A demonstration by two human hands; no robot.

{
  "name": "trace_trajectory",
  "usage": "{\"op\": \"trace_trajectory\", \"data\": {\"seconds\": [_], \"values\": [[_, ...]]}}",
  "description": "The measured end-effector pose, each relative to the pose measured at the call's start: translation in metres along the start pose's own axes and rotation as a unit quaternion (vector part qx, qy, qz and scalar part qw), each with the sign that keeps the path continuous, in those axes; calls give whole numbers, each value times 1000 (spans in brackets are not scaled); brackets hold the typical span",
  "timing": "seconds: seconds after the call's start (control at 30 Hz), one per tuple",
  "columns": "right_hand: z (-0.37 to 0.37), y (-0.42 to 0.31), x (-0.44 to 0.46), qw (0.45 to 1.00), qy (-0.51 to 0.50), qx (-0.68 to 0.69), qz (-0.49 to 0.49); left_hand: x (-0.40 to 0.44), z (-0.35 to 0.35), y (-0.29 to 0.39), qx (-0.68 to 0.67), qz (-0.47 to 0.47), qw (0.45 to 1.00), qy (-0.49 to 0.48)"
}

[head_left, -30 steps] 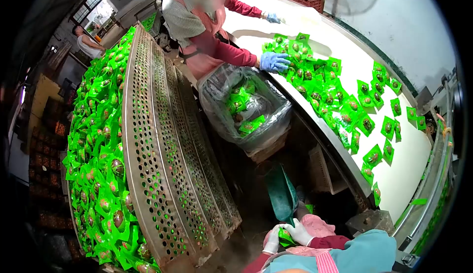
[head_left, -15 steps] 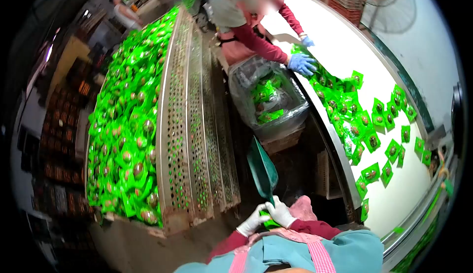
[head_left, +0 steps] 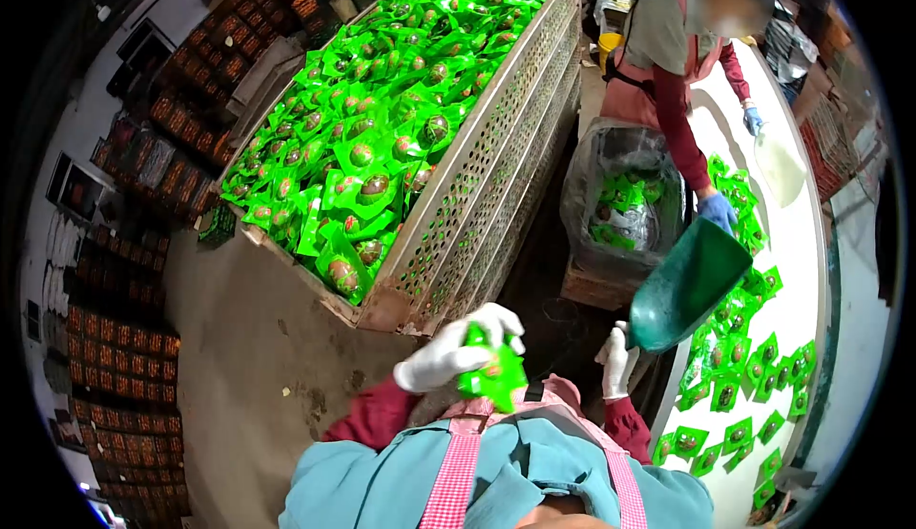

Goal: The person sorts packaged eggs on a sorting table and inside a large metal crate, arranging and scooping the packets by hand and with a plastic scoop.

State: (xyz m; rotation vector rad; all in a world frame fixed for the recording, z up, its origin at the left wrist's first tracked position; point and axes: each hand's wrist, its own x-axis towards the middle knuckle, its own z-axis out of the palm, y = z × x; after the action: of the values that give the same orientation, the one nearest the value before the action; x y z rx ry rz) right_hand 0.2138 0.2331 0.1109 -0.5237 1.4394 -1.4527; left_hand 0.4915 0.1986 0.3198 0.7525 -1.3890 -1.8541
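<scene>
My left hand point(head_left: 444, 362), in a white glove, is closed on a green packet point(head_left: 496, 381) in front of my chest. It is raised near the lower corner of a large perforated metal bin point(head_left: 448, 271) heaped with similar packets, each showing a dark rounded item. In a white glove too, my right hand point(head_left: 618, 365) grips a dark green scoop point(head_left: 692, 286) by its handle end. The scoop's blade points up and right, overlapping the edge of a white table point(head_left: 811, 271). Whether anything lies in the scoop is hard to tell; its hollow looks bare.
Green packets point(head_left: 730, 348) lie spread along the white table. Across from me, a co-worker's blue-gloved hand point(head_left: 716, 212) is at the packets; the other is beside a pale flat object point(head_left: 780, 162). A plastic-lined box point(head_left: 577, 195) stands between bin and table. Stacked crates point(head_left: 124, 376) line the left.
The view has swung toward the bin. My hands, formerly together at the scoop handle, are now apart: the left lifts the packet, the right holds the scoop, now raised toward the table.
</scene>
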Motion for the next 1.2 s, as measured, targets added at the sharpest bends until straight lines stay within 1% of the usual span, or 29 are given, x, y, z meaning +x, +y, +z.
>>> {"op": "trace_trajectory", "data": {"seconds": [0.03, 0.07, 0.1, 0.13, 0.2, 0.23, 0.27, 0.33, 0.4, 0.47, 0.53, 0.57, 0.63, 0.7, 0.73, 0.8, 0.83, 0.87, 0.9, 0.93, 1.0, 1.07, 1.1, 1.13, 1.2], "values": [[-4, -3, 5, 1000, 7, 18, -2, -6, -3, 29, 55, 17, 998, -7], [-10, -6, 8, 999, -1, 30, 25, -13, -7, 57, 110, 31, 993, -15], [-15, -5, 10, 999, -4, 27, 30, -17, -14, 87, 183, 54, 982, -5], [-18, -4, 13, 999, -5, 25, 34, -15, -24, 114, 254, 78, 964, 3], [-19, -6, 13, 999, -11, 22, 34, 2, -51, 156, 402, 132, 906, 32], [-18, -7, 11, 999, -19, 17, 35, 15, -50, 167, 336, 94, 929, 124], [-17, -6, 8, 999, -17, 19, 35, 29, -51, 178, 265, 55, 939, 214], [-13, -6, 7, 997, -19, 61, 45, 76, -112, 181, 430, 26, 867, 251], [-10, -9, 5, 997, -19, 65, 43, 128, -179, 181, 431, -126, 847, 283], [-9, -17, 0, 996, -30, 63, 62, 176, -211, 168, 461, -43, 785, 411], [-23, 13, 11, 998, -9, 52, 25, 191, -187, 185, 302, -67, 865, 395], [-31, 18, 13, 999, -3, 37, 10, 198, -194, 188, 251, -49, 881, 397], [-44, 23, 14, 1000, 10, 10, -16, 195, -205, 197, 239, -31, 903, 356], [-53, 17, 8, 999, 39, 8, -17, 187, -196, 208, 237, -26, 919, 313], [-55, 6, 3, 999, 50, -5, 5, 182, -201, 213, 232, -17, 938, 258], [-61, -6, -1, 997, 76, -11, -10, 179, -158, 229, 312, -13, 933, 178], [-72, 12, 7, 993, 106, -24, -55, 179, -120, 233, 349, -24, 920, 175], [-80, 26, 16, 985, 136, -38, -100, 176, -94, 236, 352, -24, 922, 161], [-83, 14, 20, 992, 83, -16, -91, 180, -69, 234, 391, -26, 912, 124], [-86, -2, 21, 996, 37, 9, -81, 189, -49, 227, 429, -28, 900, 78], [-82, -43, 25, 989, 86, -58, -101, 209, -21, 208, 519, -30, 852, -59], [-87, -72, 26, 975, 124, -151, -109, 224, 21, 182, 604, -37, 786, -124], [-88, -78, 32, 923, 202, -233, -228, 231, 44, 170, 675, 17, 721, -158], [-105, -64, 44, 896, 207, -289, -267, 242, 58, 156, 718, 99, 658, -203], [-125, -39, 64, 898, 234, -279, -249, 264, 80, 125, 697, 147, 663, -232]]}}
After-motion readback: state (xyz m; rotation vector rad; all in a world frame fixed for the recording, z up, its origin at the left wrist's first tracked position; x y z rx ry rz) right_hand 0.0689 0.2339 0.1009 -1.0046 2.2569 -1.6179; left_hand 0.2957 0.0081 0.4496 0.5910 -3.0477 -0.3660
